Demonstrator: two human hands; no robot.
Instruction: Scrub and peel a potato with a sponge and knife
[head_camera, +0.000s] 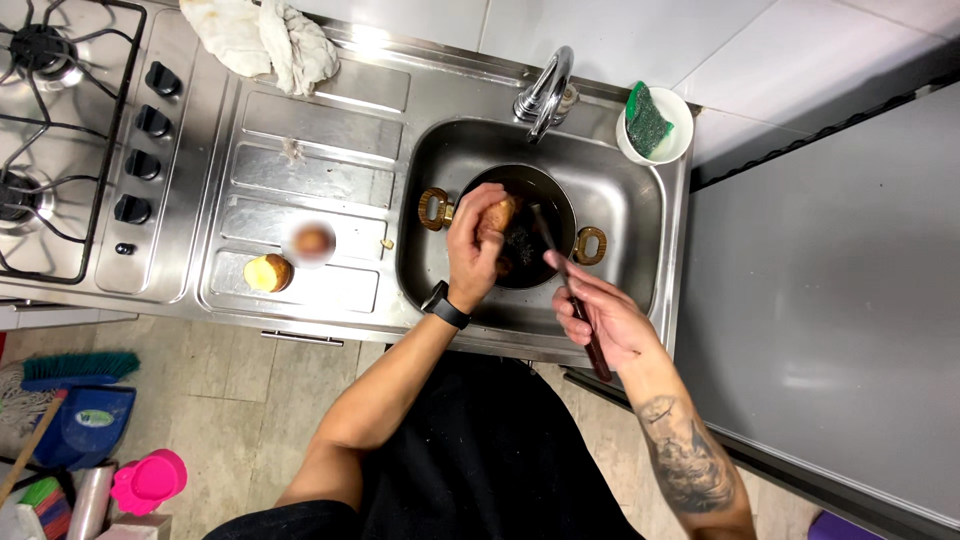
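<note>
Head view, looking straight down at a steel sink (640, 215) set in a steel bench (320, 150). Left hand (474, 243) is clamped around a brown potato (499, 214), held over a dark pot (525, 235) with two brass-coloured handles that sits in the sink basin. Right hand (610, 318) is closed on a knife (570, 295) by its dark handle, blade angled up toward the potato and reaching over the pot; whether the blade touches the potato is unclear. Black watch (444, 305) on the left wrist. On the drainboard left of the sink lie a peeled yellowish potato (268, 272) and, just beside it, another brown potato (312, 241), blurred. Tap (545, 95) behind the basin, white bowl (672, 125) with green sponge (648, 120) at the back right corner. Gas hob (60, 130) far left, white cloth (265, 40) at the top edge.
</note>
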